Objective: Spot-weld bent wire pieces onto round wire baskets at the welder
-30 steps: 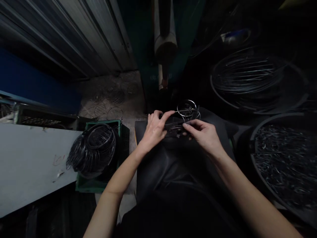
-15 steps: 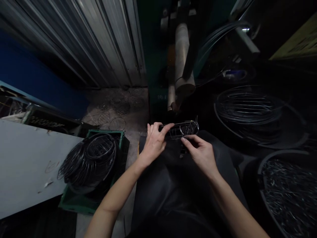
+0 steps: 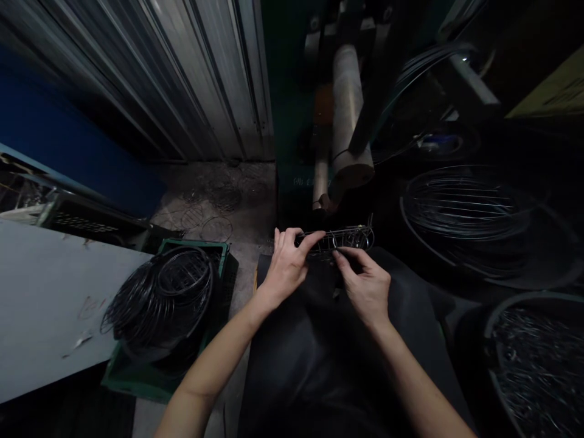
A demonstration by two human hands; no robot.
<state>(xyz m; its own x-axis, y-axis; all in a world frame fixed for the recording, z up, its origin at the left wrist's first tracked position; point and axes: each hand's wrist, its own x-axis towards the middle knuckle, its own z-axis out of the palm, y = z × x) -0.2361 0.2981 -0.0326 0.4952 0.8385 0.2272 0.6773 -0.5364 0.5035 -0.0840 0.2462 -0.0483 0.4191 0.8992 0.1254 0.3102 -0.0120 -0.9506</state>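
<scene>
Nearest, a dark, smooth cover (image 3: 314,347) spreads under the forearms. Just beyond it, the left hand (image 3: 287,264) closes over the left end of a wire frame (image 3: 349,236), its index finger stretched along the top. The right hand (image 3: 367,283) pinches thumb and forefinger together at the frame's lower edge, beside a bright ring. The frame sits between the hands, its right end unsupported by either.

That free end could tip or swing if the right pinch slips, since so little fingertip holds it; upright wire ends at that corner could snag skin or cover. Farther off, two metal cylinders (image 3: 349,109) (image 3: 320,182) hang close past the frame, so a careless lift might knock it against the smaller one.

The left fingers hide one end of the frame, and shadow swallows its underside. Whether the right fingertips grip the frame itself or a separate small piece, I cannot tell. The tub (image 3: 490,322) of metal bits is cut off at right; the machine behind the cylinders dissolves into darkness.
</scene>
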